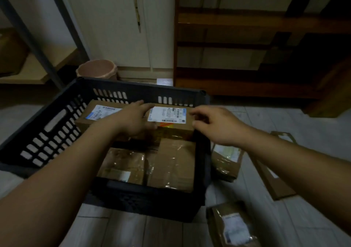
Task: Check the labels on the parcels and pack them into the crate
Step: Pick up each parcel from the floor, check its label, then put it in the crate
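Labelled parcel (167, 115) lies at the far end of the crate (57, 117), left hand (135, 118) flat on it, right hand (214, 125) loose, empty beside. Stiff cardboard, probably light; grip opposite edges.

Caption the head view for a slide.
Left hand on a labelled parcel in the black crate, right hand open beside it; more parcels on the floor.

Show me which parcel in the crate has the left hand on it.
The far-right parcel, the one with an orange patch under its white label. The left hand lies on its left edge; the other labelled parcel sits further left.
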`<state>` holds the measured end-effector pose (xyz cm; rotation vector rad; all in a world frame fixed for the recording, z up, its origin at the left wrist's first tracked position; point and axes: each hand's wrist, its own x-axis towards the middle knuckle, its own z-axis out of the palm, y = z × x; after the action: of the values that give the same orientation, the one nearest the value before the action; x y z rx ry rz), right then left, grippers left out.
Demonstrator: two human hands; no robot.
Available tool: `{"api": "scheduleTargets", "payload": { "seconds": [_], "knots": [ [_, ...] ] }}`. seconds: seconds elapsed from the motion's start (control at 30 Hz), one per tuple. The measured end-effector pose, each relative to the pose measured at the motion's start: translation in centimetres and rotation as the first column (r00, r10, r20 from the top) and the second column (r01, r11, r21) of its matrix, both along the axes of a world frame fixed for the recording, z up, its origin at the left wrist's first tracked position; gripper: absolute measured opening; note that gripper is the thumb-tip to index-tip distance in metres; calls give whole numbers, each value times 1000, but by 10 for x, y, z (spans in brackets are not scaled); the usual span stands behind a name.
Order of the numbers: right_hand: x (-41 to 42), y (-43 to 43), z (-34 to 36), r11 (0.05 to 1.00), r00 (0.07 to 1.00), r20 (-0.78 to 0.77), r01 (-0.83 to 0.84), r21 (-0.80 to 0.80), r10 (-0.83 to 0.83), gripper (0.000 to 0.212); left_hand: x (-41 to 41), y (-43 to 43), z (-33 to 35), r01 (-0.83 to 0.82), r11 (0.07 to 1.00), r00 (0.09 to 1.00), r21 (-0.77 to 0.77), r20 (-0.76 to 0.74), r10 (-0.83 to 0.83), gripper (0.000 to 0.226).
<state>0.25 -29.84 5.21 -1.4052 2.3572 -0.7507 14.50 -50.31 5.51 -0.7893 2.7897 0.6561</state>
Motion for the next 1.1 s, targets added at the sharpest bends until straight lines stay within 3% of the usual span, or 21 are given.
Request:
{"api": "scheduleTargets", "payload": {
  "seconds": [0.13,0.27,0.4,0.5,0.6,0.67,0.77,0.83,0.9,0.97,1.03,1.1],
  "knots": [
    [-46,60,-21,983,982,-29,185,5,-185,39,-49,68,10,157,987,980,-41,-115,-160,78],
    [-69,122,-54,963,968,-32,252,94,-251,44,-89,144,7,289,950,939,-122,-157,-306,78],
    [-64,169,-91,968,976,25,210,139,-216,45,-103,224,-24,456,889,867,-45,-202,-455,71],
    [-54,190,-123,952,974,158,110,287,-160,53,-95,260,-65,471,879,879,75,-123,-461,69],
    [-50,196,-144,889,972,161,83,451,-173,61,-85,265,-104,351,916,932,195,22,-362,85],
    [-45,199,-156,841,969,190,34,540,-161,63,-77,266,-125,238,938,966,250,36,-254,92],
    [-28,204,-167,806,910,355,-41,591,-215,65,-58,275,-151,-79,929,996,362,61,61,96],
    [-13,207,-170,813,820,508,-93,575,-265,58,-44,282,-163,-410,783,912,468,199,359,94],
    [2,210,-173,825,764,596,-157,543,-247,46,-27,285,-172,-567,658,824,496,362,437,81],
    [15,210,-178,859,731,650,-181,479,-208,37,-13,289,-174,-614,475,789,630,491,369,51],
    [22,209,-178,901,705,680,-138,411,-202,34,-10,291,-166,-602,322,792,731,497,354,23],
    [19,213,-174,939,659,715,-39,342,-233,34,-19,290,-160,-519,346,837,782,381,393,8]
  ]
}}
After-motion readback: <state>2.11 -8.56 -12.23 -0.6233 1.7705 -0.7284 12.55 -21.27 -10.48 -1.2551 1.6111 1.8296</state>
